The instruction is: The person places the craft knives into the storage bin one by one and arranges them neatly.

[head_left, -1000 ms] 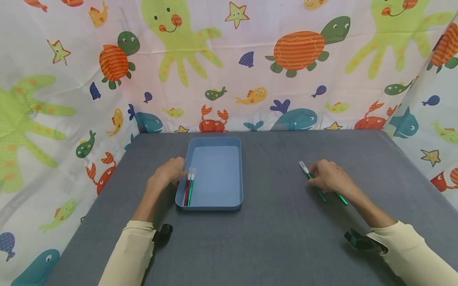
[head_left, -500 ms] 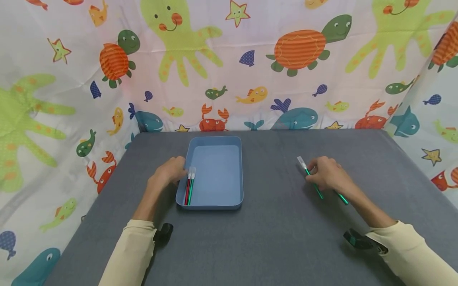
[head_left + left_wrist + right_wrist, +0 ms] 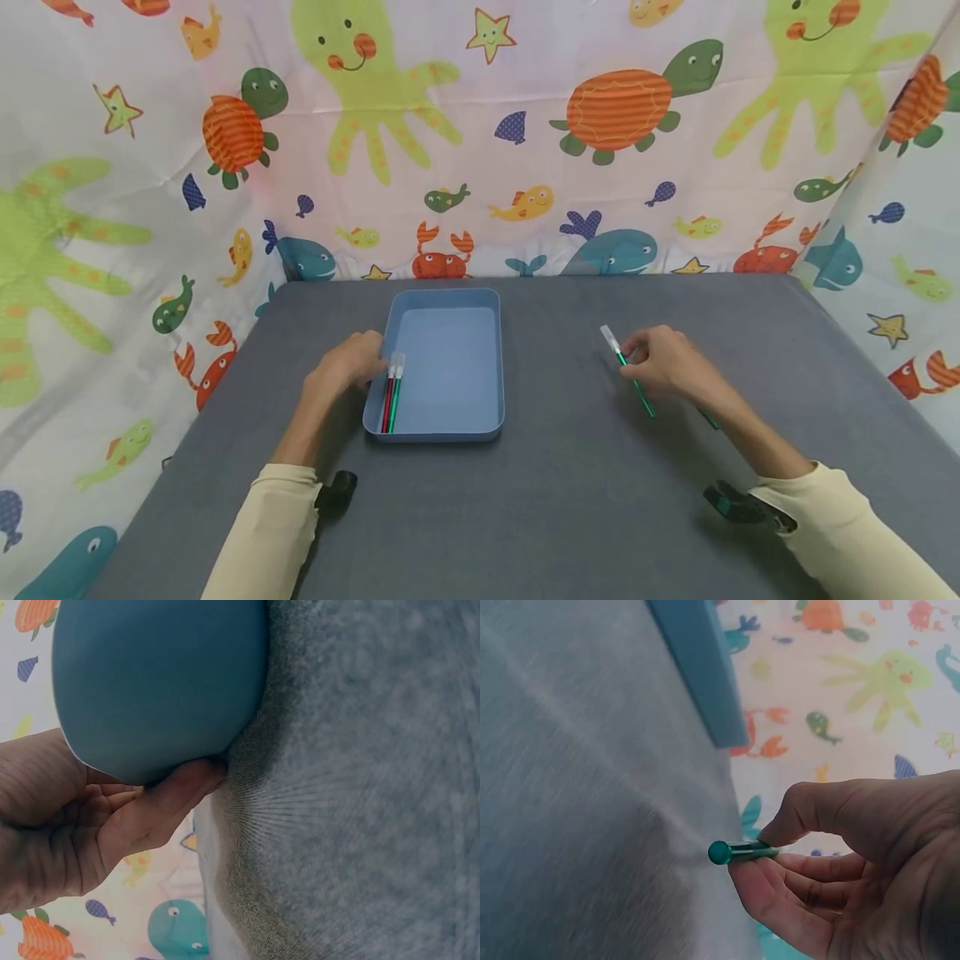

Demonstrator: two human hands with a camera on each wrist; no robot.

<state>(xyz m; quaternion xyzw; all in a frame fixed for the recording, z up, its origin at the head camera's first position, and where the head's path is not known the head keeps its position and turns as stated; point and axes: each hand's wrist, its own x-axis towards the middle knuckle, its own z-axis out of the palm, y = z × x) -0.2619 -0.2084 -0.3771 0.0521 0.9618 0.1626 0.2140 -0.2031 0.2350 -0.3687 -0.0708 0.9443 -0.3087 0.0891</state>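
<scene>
In the head view, my left hand (image 3: 347, 362) holds the left wall of a shallow blue tray (image 3: 450, 367). The left wrist view shows the fingers bent against the underside of the tray (image 3: 161, 682). Inside, along that wall, lie a slim red pen-like tool (image 3: 387, 406) and a green one (image 3: 395, 407), both with clear caps. My right hand (image 3: 663, 362) pinches another green pen-like tool (image 3: 641, 396) between thumb and fingers, its clear cap pointing away. The right wrist view catches the tool's (image 3: 735, 853) round green end. A further green tool (image 3: 708, 418) lies under the right wrist, partly hidden.
Grey cloth (image 3: 555, 500) covers the table. Behind it and at the sides hangs a curtain (image 3: 465, 117) printed with sea animals. A dark camera mount sits at each wrist, below the cream sleeves (image 3: 266, 533).
My right hand has lifted the green pen-like tool and carried it a little left, toward the tray. The left hand stays at the tray wall. The head view has shifted slightly.
</scene>
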